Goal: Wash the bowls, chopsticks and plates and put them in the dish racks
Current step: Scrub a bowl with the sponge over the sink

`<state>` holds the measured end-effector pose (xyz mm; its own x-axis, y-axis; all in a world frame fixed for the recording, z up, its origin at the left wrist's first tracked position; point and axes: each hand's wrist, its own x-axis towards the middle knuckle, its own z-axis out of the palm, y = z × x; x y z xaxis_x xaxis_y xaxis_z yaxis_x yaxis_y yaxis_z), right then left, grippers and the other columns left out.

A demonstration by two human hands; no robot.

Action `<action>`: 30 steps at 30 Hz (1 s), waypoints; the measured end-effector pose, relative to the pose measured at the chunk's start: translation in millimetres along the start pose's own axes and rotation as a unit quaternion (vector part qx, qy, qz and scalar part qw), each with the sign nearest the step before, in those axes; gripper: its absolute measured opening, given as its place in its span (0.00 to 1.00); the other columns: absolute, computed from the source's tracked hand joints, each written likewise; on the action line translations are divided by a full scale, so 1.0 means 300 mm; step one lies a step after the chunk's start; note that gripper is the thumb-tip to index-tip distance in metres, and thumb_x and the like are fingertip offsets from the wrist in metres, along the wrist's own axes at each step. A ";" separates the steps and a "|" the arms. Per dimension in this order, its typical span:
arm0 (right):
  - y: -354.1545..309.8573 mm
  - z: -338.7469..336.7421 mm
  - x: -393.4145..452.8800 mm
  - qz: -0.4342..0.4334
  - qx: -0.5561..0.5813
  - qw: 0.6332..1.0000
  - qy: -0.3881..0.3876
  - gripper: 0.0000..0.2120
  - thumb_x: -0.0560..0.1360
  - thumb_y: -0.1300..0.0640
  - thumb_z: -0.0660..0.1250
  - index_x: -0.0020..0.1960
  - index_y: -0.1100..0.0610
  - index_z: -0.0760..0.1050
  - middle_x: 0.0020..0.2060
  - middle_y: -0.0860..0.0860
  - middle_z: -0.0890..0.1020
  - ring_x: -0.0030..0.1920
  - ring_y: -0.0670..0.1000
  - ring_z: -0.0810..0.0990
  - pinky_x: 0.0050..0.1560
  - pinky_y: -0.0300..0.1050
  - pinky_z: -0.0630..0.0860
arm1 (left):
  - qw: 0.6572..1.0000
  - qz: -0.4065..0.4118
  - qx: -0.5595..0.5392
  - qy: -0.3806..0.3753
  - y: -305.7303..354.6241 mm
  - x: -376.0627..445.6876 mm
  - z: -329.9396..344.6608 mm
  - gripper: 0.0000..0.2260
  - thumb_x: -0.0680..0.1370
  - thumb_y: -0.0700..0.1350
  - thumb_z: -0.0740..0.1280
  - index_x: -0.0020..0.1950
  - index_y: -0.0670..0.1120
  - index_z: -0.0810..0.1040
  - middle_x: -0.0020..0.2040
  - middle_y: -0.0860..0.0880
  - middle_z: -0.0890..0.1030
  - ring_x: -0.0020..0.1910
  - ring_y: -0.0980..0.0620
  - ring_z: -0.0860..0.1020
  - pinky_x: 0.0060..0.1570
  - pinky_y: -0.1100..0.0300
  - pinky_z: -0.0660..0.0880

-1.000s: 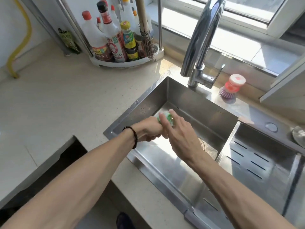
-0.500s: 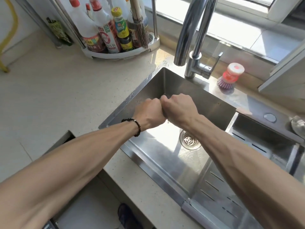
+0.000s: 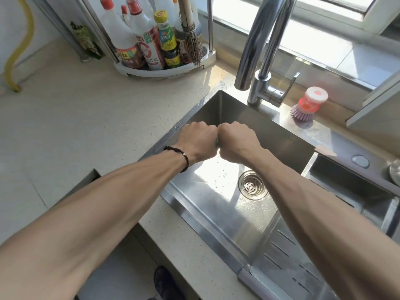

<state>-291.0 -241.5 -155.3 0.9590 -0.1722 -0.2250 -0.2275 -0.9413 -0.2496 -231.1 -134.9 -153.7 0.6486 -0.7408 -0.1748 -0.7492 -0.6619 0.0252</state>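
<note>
A: Where is the green sponge point(image 3: 217, 144) located?

B: Only a sliver is seen, clenched between left hand point(image 3: 198, 142) and right hand point(image 3: 237, 142), both fisted around it, held above the steel sink point(image 3: 218, 204), below the faucet point(image 3: 257, 50).

Print shows only on the bottles in the white corner rack point(image 3: 166, 72), far left of the sink. Red-capped bottle point(image 3: 145, 43): white and red label with big Chinese characters, reads roughly "生抽" low down, not certain. Yellow-capped bottle point(image 3: 167, 37): green and yellow label, characters too small to read. White bottle point(image 3: 121, 40) at left: orange-yellow label, characters blurred. Green packet point(image 3: 85, 41) against the far wall: print unreadable. No digits legible anywhere.
</note>
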 end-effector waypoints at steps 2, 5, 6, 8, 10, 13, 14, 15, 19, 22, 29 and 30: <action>0.000 0.001 0.004 0.013 0.020 1.000 -0.009 0.05 0.71 0.65 0.63 0.45 0.58 0.72 0.33 0.52 0.70 0.38 0.60 0.74 0.38 0.48 0.70 | 1.000 0.014 0.019 0.006 -0.004 0.001 -0.003 0.04 0.75 0.41 0.61 0.41 0.47 0.69 0.29 0.51 0.66 0.33 0.45 0.71 0.36 0.56 0.65; 0.002 0.011 0.008 0.032 0.063 0.997 -0.029 0.05 0.69 0.66 0.62 0.41 0.58 0.68 0.35 0.53 0.73 0.38 0.59 0.75 0.36 0.48 0.70 | 0.998 0.031 0.049 0.023 -0.015 0.004 -0.002 0.03 0.76 0.40 0.61 0.42 0.47 0.68 0.29 0.51 0.64 0.29 0.48 0.67 0.32 0.57 0.60; 0.004 0.013 0.007 0.036 0.077 0.996 -0.035 0.05 0.68 0.66 0.61 0.40 0.58 0.68 0.35 0.54 0.74 0.38 0.59 0.75 0.36 0.49 0.71 | 0.997 0.035 0.057 0.028 -0.017 0.002 -0.001 0.03 0.76 0.40 0.60 0.42 0.46 0.68 0.29 0.51 0.64 0.27 0.49 0.65 0.31 0.58 0.58; 0.007 0.014 0.008 0.040 0.100 0.993 -0.037 0.05 0.68 0.66 0.61 0.41 0.59 0.70 0.36 0.55 0.76 0.39 0.60 0.77 0.36 0.50 0.74 | 0.996 0.038 0.068 0.035 -0.020 -0.002 0.001 0.04 0.76 0.40 0.60 0.42 0.46 0.68 0.28 0.52 0.64 0.25 0.52 0.62 0.28 0.59 0.55; 0.011 0.019 0.010 0.042 0.117 0.991 -0.042 0.05 0.67 0.67 0.60 0.41 0.60 0.72 0.36 0.56 0.77 0.38 0.60 0.78 0.35 0.49 0.74 | 0.997 0.041 0.057 0.043 -0.028 -0.008 0.000 0.05 0.77 0.41 0.61 0.42 0.46 0.68 0.28 0.52 0.65 0.26 0.51 0.65 0.28 0.60 0.56; 0.035 0.055 0.005 0.056 0.196 0.977 -0.068 0.07 0.66 0.65 0.67 0.42 0.57 0.74 0.37 0.54 0.81 0.39 0.57 0.80 0.34 0.49 0.76 | 0.998 0.038 -0.046 0.000 -0.037 -0.020 0.006 0.09 0.77 0.45 0.68 0.50 0.48 0.67 0.40 0.51 0.72 0.35 0.48 0.74 0.33 0.57 0.65; 0.047 0.069 0.000 0.062 0.254 0.962 -0.075 0.09 0.65 0.65 0.71 0.44 0.56 0.75 0.38 0.53 0.82 0.39 0.56 0.81 0.37 0.51 0.79 | 0.993 0.028 -0.113 -0.020 -0.039 -0.031 0.008 0.14 0.77 0.45 0.70 0.55 0.48 0.66 0.46 0.51 0.72 0.38 0.49 0.75 0.34 0.58 0.66; 0.057 0.077 -0.008 0.065 0.324 0.940 -0.084 0.14 0.64 0.65 0.74 0.47 0.56 0.76 0.40 0.53 0.83 0.40 0.54 0.82 0.39 0.52 0.80 | 0.983 0.016 -0.181 -0.031 -0.043 -0.040 0.011 0.19 0.76 0.46 0.73 0.59 0.48 0.65 0.51 0.51 0.70 0.40 0.51 0.74 0.34 0.60 0.66; 0.067 0.069 -0.066 0.073 0.566 0.813 -0.118 0.26 0.70 0.68 0.74 0.64 0.51 0.73 0.50 0.54 0.83 0.46 0.50 0.81 0.43 0.44 0.77 | 0.943 -0.035 -0.323 -0.073 -0.077 -0.082 0.018 0.17 0.76 0.48 0.74 0.56 0.49 0.67 0.52 0.52 0.71 0.43 0.58 0.72 0.34 0.69 0.65; 0.068 0.066 -0.089 0.077 0.613 0.784 -0.061 0.14 0.76 0.63 0.72 0.58 0.49 0.80 0.53 0.55 0.83 0.48 0.50 0.82 0.48 0.45 0.77 | 0.887 -0.097 -0.445 -0.079 -0.115 -0.118 0.007 0.12 0.74 0.45 0.76 0.53 0.44 0.76 0.43 0.53 0.79 0.34 0.60 0.78 0.30 0.68 0.71; -0.007 0.050 -0.076 0.144 0.700 0.698 0.037 0.07 0.75 0.63 0.73 0.47 0.58 0.74 0.44 0.58 0.83 0.44 0.55 0.84 0.48 0.53 0.81 | 0.863 -0.186 -0.467 -0.049 -0.200 -0.187 -0.011 0.16 0.78 0.53 0.71 0.45 0.39 0.83 0.41 0.42 0.84 0.35 0.51 0.78 0.35 0.59 0.75; -0.031 0.042 -0.071 0.151 0.710 0.687 0.035 0.06 0.76 0.62 0.72 0.48 0.59 0.75 0.46 0.59 0.83 0.45 0.56 0.83 0.50 0.55 0.81 | 0.867 -0.179 -0.461 -0.055 -0.208 -0.199 -0.012 0.14 0.79 0.52 0.70 0.46 0.41 0.83 0.44 0.42 0.85 0.39 0.50 0.78 0.41 0.56 0.76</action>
<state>-311.5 -225.4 -160.0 0.8262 -0.3580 -0.4350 -0.3055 0.3641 -0.8798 -222.6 -49.9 -141.3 0.7632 -0.4861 -0.4257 -0.0424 -0.6950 0.7177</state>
